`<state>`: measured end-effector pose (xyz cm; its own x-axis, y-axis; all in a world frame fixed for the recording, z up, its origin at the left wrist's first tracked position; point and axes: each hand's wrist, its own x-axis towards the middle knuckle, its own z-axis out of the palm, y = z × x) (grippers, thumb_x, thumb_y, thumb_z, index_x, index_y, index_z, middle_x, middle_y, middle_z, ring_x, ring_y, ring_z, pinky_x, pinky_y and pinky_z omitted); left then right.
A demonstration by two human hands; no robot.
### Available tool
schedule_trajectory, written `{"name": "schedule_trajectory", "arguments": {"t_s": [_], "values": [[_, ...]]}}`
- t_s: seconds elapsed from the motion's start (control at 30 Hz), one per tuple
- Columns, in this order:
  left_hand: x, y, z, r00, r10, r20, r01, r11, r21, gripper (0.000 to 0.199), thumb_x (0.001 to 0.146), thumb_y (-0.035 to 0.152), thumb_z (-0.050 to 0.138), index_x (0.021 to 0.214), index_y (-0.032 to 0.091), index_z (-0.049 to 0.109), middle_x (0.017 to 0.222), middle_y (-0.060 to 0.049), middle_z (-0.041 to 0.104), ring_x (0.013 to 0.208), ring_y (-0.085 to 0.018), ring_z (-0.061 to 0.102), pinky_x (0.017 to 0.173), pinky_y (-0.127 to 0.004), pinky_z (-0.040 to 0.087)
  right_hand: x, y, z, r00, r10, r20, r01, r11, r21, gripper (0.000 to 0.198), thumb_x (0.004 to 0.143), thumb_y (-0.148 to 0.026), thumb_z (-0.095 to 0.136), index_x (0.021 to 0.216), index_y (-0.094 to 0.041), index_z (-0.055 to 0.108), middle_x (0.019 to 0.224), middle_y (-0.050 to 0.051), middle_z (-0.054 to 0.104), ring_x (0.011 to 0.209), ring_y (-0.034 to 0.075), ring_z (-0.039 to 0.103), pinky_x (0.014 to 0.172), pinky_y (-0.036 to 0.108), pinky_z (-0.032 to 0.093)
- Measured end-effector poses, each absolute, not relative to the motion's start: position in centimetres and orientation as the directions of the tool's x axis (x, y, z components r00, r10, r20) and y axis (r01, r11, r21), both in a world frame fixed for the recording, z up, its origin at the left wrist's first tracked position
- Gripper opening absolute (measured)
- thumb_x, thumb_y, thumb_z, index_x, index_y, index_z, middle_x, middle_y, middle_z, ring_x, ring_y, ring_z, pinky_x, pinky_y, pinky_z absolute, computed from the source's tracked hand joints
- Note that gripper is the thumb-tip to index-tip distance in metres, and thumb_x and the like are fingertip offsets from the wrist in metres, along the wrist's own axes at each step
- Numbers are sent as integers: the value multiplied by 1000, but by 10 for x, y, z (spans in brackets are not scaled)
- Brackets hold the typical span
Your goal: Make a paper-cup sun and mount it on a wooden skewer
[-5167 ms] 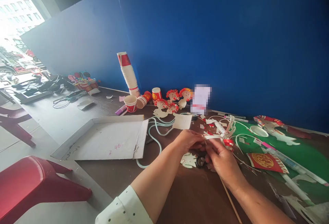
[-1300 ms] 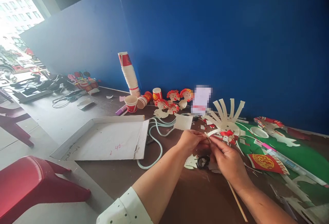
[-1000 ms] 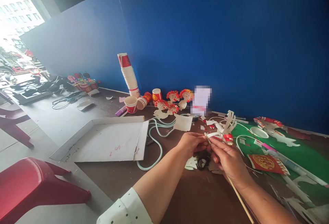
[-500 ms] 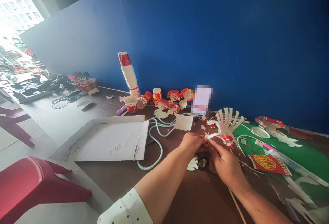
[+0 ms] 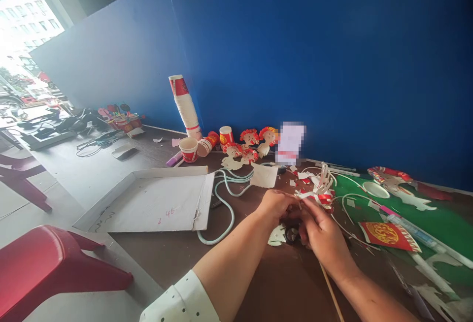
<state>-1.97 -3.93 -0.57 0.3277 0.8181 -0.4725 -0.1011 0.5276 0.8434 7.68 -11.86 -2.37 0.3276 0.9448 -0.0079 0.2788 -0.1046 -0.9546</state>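
Observation:
My left hand (image 5: 280,207) is closed, its fingertips pinching the end of a white strip on a cut paper cup (image 5: 322,195). Red and white, the cup is slit into long strips and lies just beyond my fingers. Right up against it, my right hand (image 5: 325,228) is closed too, on a thin wooden stick (image 5: 330,287) that runs out below the palm toward me. The stick's upper end is hidden between my fingers. Beneath my hands lie a black ring-shaped thing (image 5: 291,234) and a pale paper cutout (image 5: 277,235).
Left of my hands is a shallow white box lid (image 5: 166,204), with a pale cable (image 5: 232,213) beside it. Behind stand stacked paper cups (image 5: 185,108) and lion-like paper figures (image 5: 249,137). A green mat (image 5: 439,228) with a red cup piece (image 5: 386,235) lies right.
The cut cup has tipped and come closer to my fingers; its strips, fanned upright before, now look bunched and lower. The stick's lower end has swung slightly left.

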Motion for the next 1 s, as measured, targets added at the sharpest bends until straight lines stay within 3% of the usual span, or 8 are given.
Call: {"name": "schedule_trajectory", "arguments": {"t_s": [0.2, 0.37, 0.6, 0.8, 1.0], "values": [[-22, -41, -2, 353, 817, -455, -139, 527, 839, 16, 71, 17, 66, 60, 13, 57, 49, 1, 50, 39, -8, 44, 39, -21, 24, 68, -120, -15, 276, 931, -240, -209, -186, -960, 55, 75, -40, 62, 126, -22, 53, 47, -8, 46, 37, 8, 34, 35, 19, 22], [-22, -41, -3, 343, 835, -431, -170, 506, 845, 17, 69, 19, 69, 63, 13, 55, 49, 2, 51, 37, -7, 44, 37, -20, 21, 68, -118, -12, 210, 938, -274, -435, -161, -886, 50, 69, -32, 71, 118, -25, 60, 66, -5, 55, 41, 2, 36, 32, 13, 21], [-18, -41, -10, 325, 852, -411, -144, 474, 869, 14, 70, 20, 68, 67, 14, 56, 47, 4, 49, 38, -7, 45, 40, -19, 31, 72, -117, -17, 138, 942, -307, -551, -185, -814, 38, 70, -25, 72, 107, -27, 64, 71, -5, 55, 41, 0, 36, 29, 7, 22], [-21, -40, -8, 409, 829, -380, -129, 465, 876, 14, 75, 21, 64, 66, 13, 56, 47, 2, 51, 40, -8, 48, 41, -19, 31, 79, -116, -16, 86, 933, -348, -628, -220, -746, 36, 70, -19, 73, 105, -26, 64, 63, -7, 51, 38, 0, 35, 28, 6, 23], [-24, -38, -9, 416, 818, -397, -90, 471, 877, 15, 74, 24, 67, 68, 13, 59, 52, 1, 55, 44, -8, 50, 44, -19, 32, 90, -111, -18, 43, 915, -400, -635, -285, -718, 36, 67, -13, 73, 101, -22, 65, 71, -2, 61, 38, 1, 39, 25, 5, 22]]}}
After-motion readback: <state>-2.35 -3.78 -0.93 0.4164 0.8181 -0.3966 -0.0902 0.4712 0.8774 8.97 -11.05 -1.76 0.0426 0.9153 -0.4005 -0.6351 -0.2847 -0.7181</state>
